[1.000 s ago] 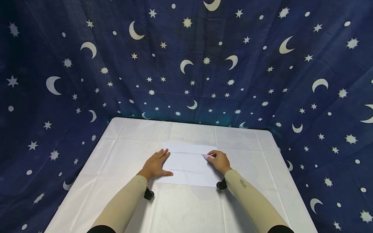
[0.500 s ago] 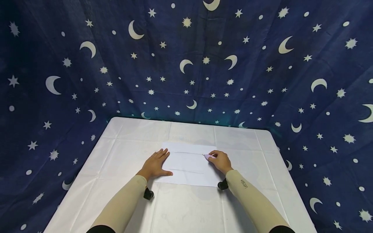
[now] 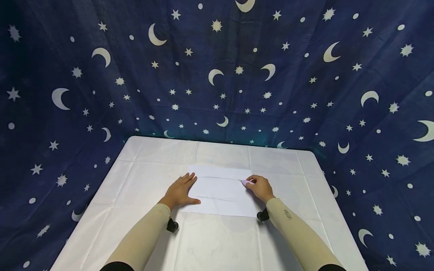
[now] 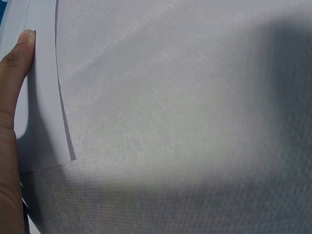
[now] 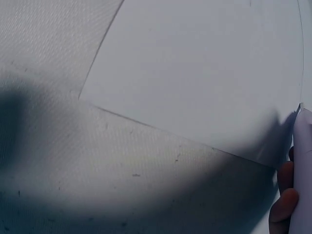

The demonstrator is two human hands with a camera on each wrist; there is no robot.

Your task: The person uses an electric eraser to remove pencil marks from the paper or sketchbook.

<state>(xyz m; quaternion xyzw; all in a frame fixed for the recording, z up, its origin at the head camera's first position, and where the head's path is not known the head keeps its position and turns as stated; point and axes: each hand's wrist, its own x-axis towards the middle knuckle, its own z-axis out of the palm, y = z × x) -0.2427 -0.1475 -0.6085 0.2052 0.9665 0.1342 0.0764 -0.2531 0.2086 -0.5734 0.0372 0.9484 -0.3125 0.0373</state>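
A white sheet of paper (image 3: 217,188) lies on the table, with a long thin line across its upper part and another lower down. My left hand (image 3: 181,191) rests with fingers spread on the paper's left side; its thumb (image 4: 22,46) shows near the sheet's edge in the left wrist view. Near the right edge, my right hand (image 3: 260,187) grips a pale purple utility knife (image 5: 303,161). Its small tip touches the paper at the right end of the upper line. Most of the right hand lies outside the right wrist view.
A white cloth with fold creases covers the table (image 3: 217,244). Behind and beside it hangs a dark blue curtain (image 3: 203,75) printed with moons and stars. The table's far edge runs close to the curtain.
My right hand has moved slightly to the right with the utility knife, and the upper line reaches farther right. The left hand stays in place on the paper.
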